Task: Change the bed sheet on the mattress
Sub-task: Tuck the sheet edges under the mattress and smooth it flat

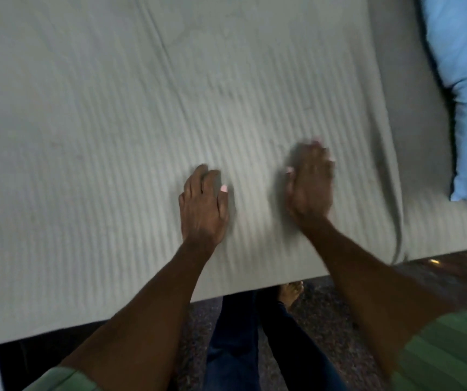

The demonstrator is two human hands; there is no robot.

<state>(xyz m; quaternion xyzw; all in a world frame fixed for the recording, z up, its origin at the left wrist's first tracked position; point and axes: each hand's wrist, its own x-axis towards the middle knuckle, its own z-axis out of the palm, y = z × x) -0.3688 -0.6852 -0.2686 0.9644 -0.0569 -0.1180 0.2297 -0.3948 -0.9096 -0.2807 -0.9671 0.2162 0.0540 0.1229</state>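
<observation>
— Smoothing the grey bed sheet (142, 108), I have both palms flat on it near the mattress's near edge: left hand (202, 206) with fingers loosely curled, right hand (309, 183) spread open and blurred. Neither grips anything.

— Which step?

— Flattening, I judge; the sheet covers the mattress, its edge (395, 193) folded just short of the blue pillow (463, 80). Next calls for sweeping ripples toward that pillow, then tucking.

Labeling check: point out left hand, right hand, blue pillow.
left hand (202, 206), head view, back of hand
right hand (309, 186), head view, back of hand
blue pillow (463, 66), head view, top face
</observation>
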